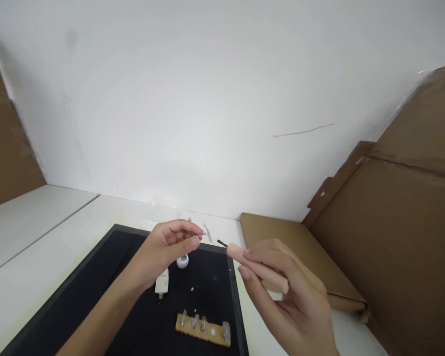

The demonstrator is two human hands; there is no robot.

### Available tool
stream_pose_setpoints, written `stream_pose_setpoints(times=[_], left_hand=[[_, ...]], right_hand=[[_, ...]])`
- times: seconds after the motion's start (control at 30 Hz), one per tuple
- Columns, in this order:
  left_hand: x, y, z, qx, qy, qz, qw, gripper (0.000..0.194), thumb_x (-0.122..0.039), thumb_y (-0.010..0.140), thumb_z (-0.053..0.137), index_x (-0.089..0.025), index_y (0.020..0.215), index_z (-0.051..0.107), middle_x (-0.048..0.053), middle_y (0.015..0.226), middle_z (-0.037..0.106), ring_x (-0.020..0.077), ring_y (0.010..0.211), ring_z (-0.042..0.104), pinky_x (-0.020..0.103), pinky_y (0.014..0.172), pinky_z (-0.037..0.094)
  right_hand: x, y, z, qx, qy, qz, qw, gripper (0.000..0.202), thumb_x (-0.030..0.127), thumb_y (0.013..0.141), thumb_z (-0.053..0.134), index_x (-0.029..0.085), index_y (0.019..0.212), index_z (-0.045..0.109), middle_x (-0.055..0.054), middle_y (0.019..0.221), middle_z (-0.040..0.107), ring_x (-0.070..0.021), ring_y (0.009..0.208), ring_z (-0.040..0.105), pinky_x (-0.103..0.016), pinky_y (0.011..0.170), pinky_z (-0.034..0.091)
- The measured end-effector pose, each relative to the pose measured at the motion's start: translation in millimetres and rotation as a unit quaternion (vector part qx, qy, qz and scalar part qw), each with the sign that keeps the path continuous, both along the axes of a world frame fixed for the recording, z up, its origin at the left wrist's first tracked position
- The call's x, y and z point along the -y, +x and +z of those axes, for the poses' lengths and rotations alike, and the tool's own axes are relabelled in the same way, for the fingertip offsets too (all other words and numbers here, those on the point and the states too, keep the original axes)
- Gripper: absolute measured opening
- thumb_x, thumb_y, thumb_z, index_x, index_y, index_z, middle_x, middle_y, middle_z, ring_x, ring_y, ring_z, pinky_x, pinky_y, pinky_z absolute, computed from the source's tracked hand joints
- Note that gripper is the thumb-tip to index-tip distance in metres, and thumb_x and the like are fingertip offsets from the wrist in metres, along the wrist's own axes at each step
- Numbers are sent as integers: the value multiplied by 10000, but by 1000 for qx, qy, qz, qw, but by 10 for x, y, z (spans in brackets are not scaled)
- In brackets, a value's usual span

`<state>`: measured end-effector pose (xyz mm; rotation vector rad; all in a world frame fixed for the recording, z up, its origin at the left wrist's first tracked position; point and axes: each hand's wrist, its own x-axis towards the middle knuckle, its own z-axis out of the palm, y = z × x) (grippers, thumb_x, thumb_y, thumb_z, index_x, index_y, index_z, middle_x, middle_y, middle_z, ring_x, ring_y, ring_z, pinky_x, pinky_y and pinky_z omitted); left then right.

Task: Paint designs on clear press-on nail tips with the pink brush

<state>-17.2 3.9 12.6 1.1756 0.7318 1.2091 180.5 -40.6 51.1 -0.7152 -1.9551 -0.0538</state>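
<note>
Clear tip (207, 233): thin, translucent, lower centre of the frame, at the end of a small metallic stem (200, 235). My left hand (178, 241) pinches the stem. My right hand (287, 284) grasps a pale pink brush (259, 267), dark end near the tip, not touching. Bottom centre: tan strip (218, 335) bearing clear pieces (195, 321).

Glows bright off the white wall (193, 109), greys toward the sides, stretches at the edges, softens fine detail.
</note>
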Motion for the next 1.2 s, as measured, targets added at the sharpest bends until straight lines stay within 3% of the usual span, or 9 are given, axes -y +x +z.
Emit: stream_pose_setpoints(times=[0.37, 1.2], left_hand=[[16, 41, 8, 24, -15, -12, 1000, 133, -254, 697, 815, -185, 793, 754, 6, 793, 702, 111, 751, 593, 204, 689, 443], [-8, 43, 7, 57, -40, -5, 998, 173, -249, 606, 873, -184, 735, 778, -11, 635, 731, 82, 624, 641, 164, 622, 486]], right_hand=[[15, -15, 10, 16, 7, 15, 1000, 302, 41, 829, 564, 220, 1071, 551, -23, 797, 639, -137, 659, 602, -245, 554, 497], [-27, -28, -38, 67, -16, 0, 998, 227, 74, 880, 518, 198, 1063, 569, -38, 809, 615, -141, 641, 604, -253, 523, 466]])
